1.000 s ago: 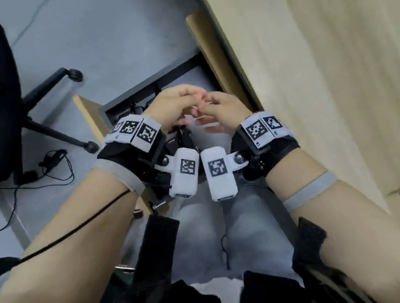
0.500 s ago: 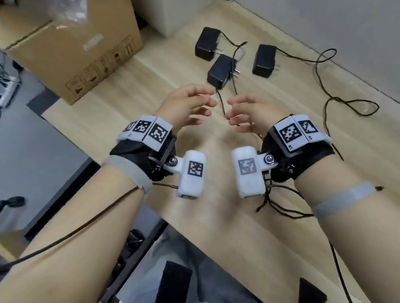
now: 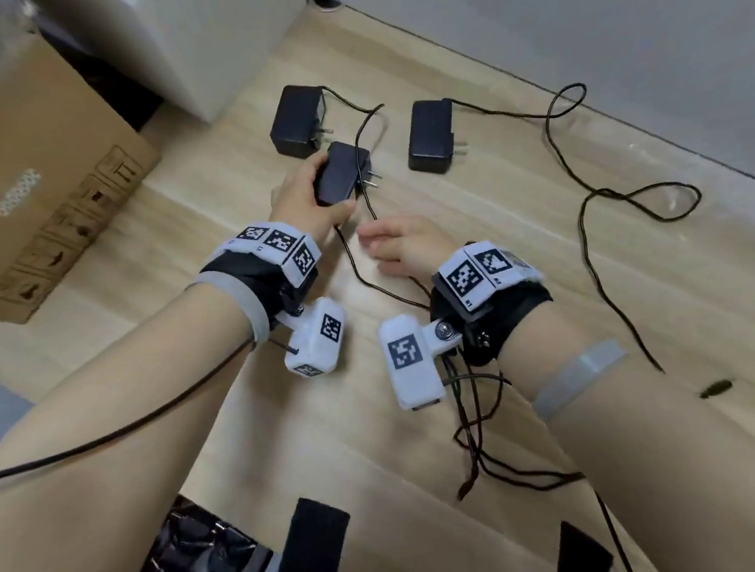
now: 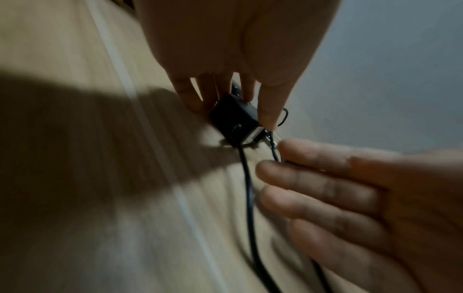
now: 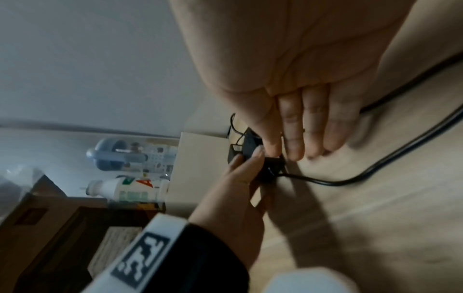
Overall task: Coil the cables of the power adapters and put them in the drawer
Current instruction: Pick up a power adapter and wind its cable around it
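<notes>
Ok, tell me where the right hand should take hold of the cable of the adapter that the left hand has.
Judging by its lie, just below the adapter, where its cable leaves the body and runs free along the desk toward the person. The right hand, open, lies just right of that run, so it could come in from the right and pinch it. The left hand grips the body, steadying it for coiling.

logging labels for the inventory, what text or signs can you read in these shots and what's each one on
No word reads clearly.
Cardboard box: a printed word and a row of handling symbols, too blurred to read.
Wrist bands: black-and-white square marker codes, no letters.
White bottle: red and green label, blurred; maybe a large "A".
Adapters: no readable print.
</notes>
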### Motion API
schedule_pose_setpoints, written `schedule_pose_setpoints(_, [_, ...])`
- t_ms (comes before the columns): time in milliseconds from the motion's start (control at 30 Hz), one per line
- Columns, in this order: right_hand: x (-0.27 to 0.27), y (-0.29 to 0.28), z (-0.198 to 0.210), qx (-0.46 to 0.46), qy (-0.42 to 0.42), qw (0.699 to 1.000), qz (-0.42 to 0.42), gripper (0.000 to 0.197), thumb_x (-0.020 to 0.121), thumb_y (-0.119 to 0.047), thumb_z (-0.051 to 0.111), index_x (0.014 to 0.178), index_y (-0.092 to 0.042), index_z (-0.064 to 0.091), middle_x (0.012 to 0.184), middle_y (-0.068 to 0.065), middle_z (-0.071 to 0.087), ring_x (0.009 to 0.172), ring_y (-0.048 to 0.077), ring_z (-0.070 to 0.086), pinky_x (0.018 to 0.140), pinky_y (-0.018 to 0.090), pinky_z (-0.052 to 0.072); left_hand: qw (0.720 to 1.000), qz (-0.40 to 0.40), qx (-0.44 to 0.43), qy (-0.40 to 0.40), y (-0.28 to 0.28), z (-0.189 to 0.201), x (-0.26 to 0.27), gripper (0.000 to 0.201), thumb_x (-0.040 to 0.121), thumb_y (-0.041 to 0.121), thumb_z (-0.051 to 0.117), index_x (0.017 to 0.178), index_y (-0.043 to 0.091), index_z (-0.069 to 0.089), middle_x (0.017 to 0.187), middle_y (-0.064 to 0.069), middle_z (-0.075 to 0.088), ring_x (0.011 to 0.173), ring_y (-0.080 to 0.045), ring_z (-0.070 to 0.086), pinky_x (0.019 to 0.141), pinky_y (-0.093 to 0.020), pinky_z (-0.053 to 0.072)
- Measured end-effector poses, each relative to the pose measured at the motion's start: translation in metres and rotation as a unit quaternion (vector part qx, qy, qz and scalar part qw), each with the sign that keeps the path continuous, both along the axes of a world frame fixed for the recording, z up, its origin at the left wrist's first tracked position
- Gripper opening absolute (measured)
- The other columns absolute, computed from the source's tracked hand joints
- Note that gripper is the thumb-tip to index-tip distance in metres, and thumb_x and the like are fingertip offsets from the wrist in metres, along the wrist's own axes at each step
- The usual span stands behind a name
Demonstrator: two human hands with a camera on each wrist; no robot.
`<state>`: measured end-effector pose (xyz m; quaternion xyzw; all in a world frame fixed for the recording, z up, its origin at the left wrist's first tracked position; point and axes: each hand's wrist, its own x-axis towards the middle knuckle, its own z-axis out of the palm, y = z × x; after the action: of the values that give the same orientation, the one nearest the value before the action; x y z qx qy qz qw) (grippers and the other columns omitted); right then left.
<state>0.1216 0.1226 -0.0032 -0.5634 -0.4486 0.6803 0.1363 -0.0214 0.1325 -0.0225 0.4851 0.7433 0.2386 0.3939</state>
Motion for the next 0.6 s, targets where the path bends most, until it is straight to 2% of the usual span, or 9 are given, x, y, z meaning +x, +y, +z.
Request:
schedule_pose_setpoints(67, [-0.006, 0.003, -0.011, 0.041, -0.029, 0.999, 0.011, 0.04, 0.089, 0.0, 0.051, 0.128, -0.008, 0.053, 0.117, 0.005, 0.056, 0.108, 0.014, 0.05, 0.094, 0.027, 0.041, 0.999, -0.021, -0.007, 0.024, 0.004, 0.006, -0.001, 0.083, 0.066, 0.032, 0.073, 0.139, 0.018, 0.037, 0.135, -0.006, 0.051, 0.123, -0.023, 0.049, 0.105, -0.034, 0.038])
schedule_pose_setpoints(167, [-0.007, 0.006, -0.016, 0.083, -0.056, 0.995, -0.015, 0.05, 0.086, 0.002, 0.055, 0.134, -0.008, 0.046, 0.133, 0.01, 0.05, 0.123, 0.019, 0.048, 0.105, 0.03, 0.037, 0.997, -0.046, -0.019, 0.06, 0.011, 0.012, -0.003, 0.078, 0.068, 0.014, 0.074, 0.138, 0.019, 0.038, 0.127, -0.005, 0.056, 0.111, -0.02, 0.055, 0.088, -0.025, 0.042])
schedule_pose_setpoints(267, [-0.004, 0.007, -0.014, 0.087, -0.056, 0.995, -0.01, 0.054, 0.086, -0.001, 0.057, 0.137, -0.009, 0.041, 0.141, 0.012, 0.043, 0.131, 0.02, 0.043, 0.103, 0.024, 0.035, 0.995, -0.045, -0.057, 0.071, 0.01, 0.02, 0.0, 0.081, 0.065, 0.021, 0.074, 0.138, 0.023, 0.036, 0.119, -0.004, 0.058, 0.106, -0.021, 0.056, 0.086, -0.028, 0.043])
schedule_pose_setpoints(333, [-0.003, 0.002, -0.006, 0.066, -0.024, 0.997, -0.013, 0.055, 0.088, -0.006, 0.057, 0.139, -0.011, 0.037, 0.143, 0.007, 0.043, 0.131, 0.017, 0.043, 0.097, 0.022, 0.037, 0.996, -0.009, -0.09, 0.003, 0.005, 0.026, 0.002, 0.085, 0.063, 0.024, 0.074, 0.138, 0.023, 0.035, 0.12, -0.005, 0.057, 0.105, -0.022, 0.057, 0.087, -0.029, 0.045])
schedule_pose_setpoints(367, [-0.003, -0.001, -0.001, 0.061, 0.0, 0.998, -0.013, 0.054, 0.089, -0.008, 0.056, 0.139, -0.012, 0.036, 0.139, 0.005, 0.047, 0.125, 0.016, 0.048, 0.09, 0.02, 0.04, 0.993, 0.019, -0.1, -0.056, 0.002, 0.029, 0.003, 0.085, 0.064, 0.023, 0.074, 0.138, 0.022, 0.034, 0.12, -0.007, 0.057, 0.101, -0.021, 0.058, 0.084, -0.029, 0.047])
schedule_pose_setpoints(433, [-0.001, -0.01, 0.013, 0.056, 0.048, 0.997, -0.022, 0.053, 0.091, -0.01, 0.054, 0.14, -0.015, 0.033, 0.118, 0.006, 0.057, 0.093, 0.014, 0.059, 0.074, 0.019, 0.042, 0.975, 0.065, -0.117, -0.176, -0.007, 0.039, 0.004, 0.08, 0.072, 0.015, 0.072, 0.14, 0.023, 0.029, 0.119, -0.01, 0.059, 0.088, -0.019, 0.061, 0.069, -0.027, 0.05])
schedule_pose_setpoints(467, [0.002, -0.015, 0.02, 0.047, 0.062, 0.997, -0.027, 0.06, 0.091, -0.011, 0.055, 0.144, -0.017, 0.026, 0.111, 0.007, 0.057, 0.08, 0.014, 0.059, 0.072, 0.023, 0.044, 0.965, 0.071, -0.125, -0.219, -0.012, 0.045, 0.004, 0.081, 0.076, 0.013, 0.071, 0.141, 0.025, 0.026, 0.12, -0.01, 0.061, 0.083, -0.017, 0.062, 0.065, -0.026, 0.05])
schedule_pose_setpoints(533, [0.011, -0.027, 0.034, 0.044, 0.06, 0.997, -0.003, 0.079, 0.089, -0.012, 0.059, 0.148, -0.025, 0.009, 0.11, 0.004, 0.059, 0.074, 0.018, 0.061, 0.074, 0.03, 0.051, 0.955, 0.049, -0.125, -0.263, -0.025, 0.055, 0.006, 0.086, 0.078, 0.014, 0.072, 0.144, 0.029, 0.018, 0.118, -0.009, 0.063, 0.08, -0.014, 0.065, 0.066, -0.025, 0.053])
schedule_pose_setpoints(600, [0.02, -0.039, 0.047, 0.075, 0.042, 0.995, 0.041, 0.085, 0.087, -0.005, 0.06, 0.148, -0.03, 0.006, 0.102, -0.005, 0.06, 0.065, 0.02, 0.06, 0.064, 0.03, 0.051, 0.954, 0.009, -0.107, -0.279, -0.036, 0.063, 0.011, 0.087, 0.08, 0.014, 0.071, 0.144, 0.033, 0.015, 0.102, -0.004, 0.066, 0.07, -0.009, 0.067, 0.064, -0.022, 0.055])
